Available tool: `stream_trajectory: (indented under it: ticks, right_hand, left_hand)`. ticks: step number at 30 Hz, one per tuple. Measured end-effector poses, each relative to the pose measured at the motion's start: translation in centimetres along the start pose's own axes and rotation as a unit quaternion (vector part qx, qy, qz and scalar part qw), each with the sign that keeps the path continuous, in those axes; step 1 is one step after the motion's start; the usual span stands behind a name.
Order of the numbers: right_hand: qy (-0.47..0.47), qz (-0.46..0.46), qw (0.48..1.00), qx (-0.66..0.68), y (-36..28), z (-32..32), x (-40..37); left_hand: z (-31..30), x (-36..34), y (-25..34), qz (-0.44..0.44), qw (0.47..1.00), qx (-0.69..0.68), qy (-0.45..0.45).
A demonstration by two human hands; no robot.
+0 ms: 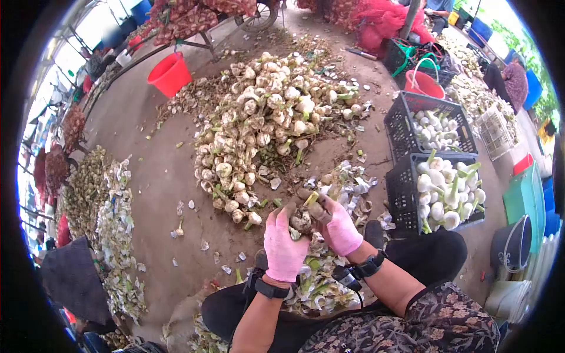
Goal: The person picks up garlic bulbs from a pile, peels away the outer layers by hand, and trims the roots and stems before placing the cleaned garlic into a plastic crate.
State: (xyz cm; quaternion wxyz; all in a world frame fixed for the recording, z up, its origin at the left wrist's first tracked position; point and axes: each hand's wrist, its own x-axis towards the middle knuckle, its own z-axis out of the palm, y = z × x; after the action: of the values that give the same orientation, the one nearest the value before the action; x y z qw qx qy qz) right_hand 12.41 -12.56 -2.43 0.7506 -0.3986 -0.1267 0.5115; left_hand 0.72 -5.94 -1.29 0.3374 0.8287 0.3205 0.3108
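My left hand [286, 242], in a pink glove with soiled fingertips, is closed around a dirty garlic bulb [301, 221]. My right hand [340, 228], gloved alike, grips the same bulb from the other side by its short green stem. Fingers cover part of the bulb. Just beyond my hands lies a big heap of unpeeled garlic bulbs [259, 117] on the ground. Loose peelings [323, 276] and cut green stems gather between my legs, below the hands. More papery skins [353, 185] lie in front of my right hand.
At right stand two black crates [406, 191] of cleaned white garlic and a red bucket [424, 85]. Another red bucket [169, 75] sits at the far left of the heap. Behind are red net sacks [194, 17]. A co-worker [515, 82] sits at far right.
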Motion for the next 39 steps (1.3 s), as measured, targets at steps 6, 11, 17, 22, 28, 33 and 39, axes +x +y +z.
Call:
stream_trajectory:
  ticks: [6,11,17,22,28,33,39]
  right_hand:
    - [0.037,-0.052,0.995,-0.071,-0.7,1.1,-0.9]
    - [0.052,-0.089,0.980,-0.173,-0.8,0.6,-1.0]
    - [0.097,-0.152,0.933,-0.311,-1.3,-0.1,-1.8]
    - [0.074,-0.136,0.965,-0.210,-1.8,-0.5,-1.9]
    - [0.070,-0.130,0.972,-0.184,-3.0,2.0,-2.5]
    - [0.044,-0.112,0.969,-0.215,-3.1,1.6,-2.0]
    - [0.038,-0.155,0.922,-0.353,-3.0,0.3,-2.1]
  left_hand:
    - [-0.7,0.0,1.5,0.007,0.999,-0.052,0.006]
    - [-1.4,0.2,1.6,-0.059,0.982,-0.180,-0.019]
    - [-1.1,0.4,1.2,-0.128,0.916,-0.375,-0.068]
    - [-1.5,0.5,1.3,-0.157,0.874,-0.449,-0.100]
    - [-0.6,-0.1,2.0,-0.085,0.936,-0.337,-0.050]
    - [-1.2,0.2,2.3,-0.103,0.937,-0.332,-0.040]
    - [-1.4,0.6,1.2,-0.133,0.894,-0.420,-0.074]
